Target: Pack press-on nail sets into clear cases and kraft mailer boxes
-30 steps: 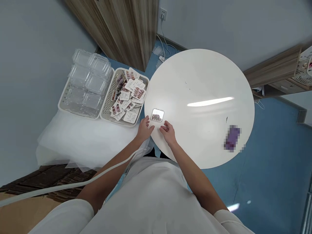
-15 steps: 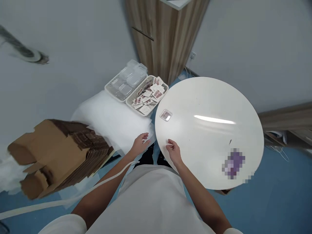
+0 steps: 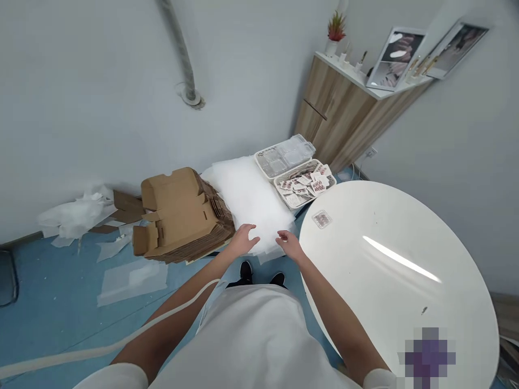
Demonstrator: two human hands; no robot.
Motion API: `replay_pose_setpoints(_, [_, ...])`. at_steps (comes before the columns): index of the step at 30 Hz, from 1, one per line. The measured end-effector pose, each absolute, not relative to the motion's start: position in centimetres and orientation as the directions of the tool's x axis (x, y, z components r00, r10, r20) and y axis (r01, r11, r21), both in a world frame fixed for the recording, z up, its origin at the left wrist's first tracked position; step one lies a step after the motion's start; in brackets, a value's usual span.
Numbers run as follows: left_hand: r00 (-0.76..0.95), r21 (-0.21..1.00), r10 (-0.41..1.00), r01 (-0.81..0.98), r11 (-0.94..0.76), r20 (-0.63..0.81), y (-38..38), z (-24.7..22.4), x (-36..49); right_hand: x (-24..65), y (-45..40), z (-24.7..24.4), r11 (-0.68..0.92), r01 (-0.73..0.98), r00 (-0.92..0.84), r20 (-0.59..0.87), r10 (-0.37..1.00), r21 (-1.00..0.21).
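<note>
My left hand (image 3: 245, 240) is open over the near edge of a pile of thin white foam sheets (image 3: 247, 189), with nothing in it. Facing it, my right hand (image 3: 289, 245) is open too, its fingers curved, between the pile and the round white table (image 3: 389, 210). Whether either hand touches the sheets I cannot tell. Left of the pile lies a stack of flattened brown cardboard boxes (image 3: 182, 216). On the table's left part sits a small clear case (image 3: 321, 219) with a dark printed pattern.
Behind the foam stand a white basket of printed cards (image 3: 306, 183) and another basket of clear plastic boxes (image 3: 284, 156). A wooden cabinet (image 3: 344, 119) fills the corner. Foam scraps (image 3: 132, 282) lie on the blue floor. A pale cable (image 3: 162, 313) crosses my left arm.
My view has swung left, so the foam and cardboard sit nearer the middle. My right hand has gone from over the table's edge to beside the foam pile. Both hands stay empty.
</note>
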State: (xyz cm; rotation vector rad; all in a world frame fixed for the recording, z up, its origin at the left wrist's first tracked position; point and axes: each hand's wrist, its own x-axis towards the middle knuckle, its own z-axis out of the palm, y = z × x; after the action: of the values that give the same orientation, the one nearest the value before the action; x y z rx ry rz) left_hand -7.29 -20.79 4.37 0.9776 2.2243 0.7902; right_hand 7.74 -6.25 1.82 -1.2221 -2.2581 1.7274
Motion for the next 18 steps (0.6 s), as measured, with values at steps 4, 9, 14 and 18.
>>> replay_pose_setpoints(4, [-0.557,0.734,0.783,0.402,0.547,-0.278,-21.3,4.2,-9.5,3.9,-6.2,2.4,0.146,0.564,-0.700,-0.377,0.606,-0.813])
replay_pose_setpoints(9, [-0.548,0.773,0.773,0.322,0.547,-0.319,-19.7,3.0,-11.2,0.6,-5.6,2.7,0.196,0.587,-0.688,-0.356,0.632,-0.786])
replay_pose_setpoints(14, [-0.569,0.829,0.704,0.067,0.555,-0.425,-16.2,1.3,-12.7,-3.6,-2.7,1.1,0.204,0.599,-0.689,-0.368,0.624,-0.774])
replay_pose_setpoints(18, [-0.599,0.787,0.586,-0.128,0.603,-0.546,-14.3,-0.4,-13.9,-7.5,-0.2,-1.3,0.240,0.628,-0.680,-0.372,0.633,-0.740])
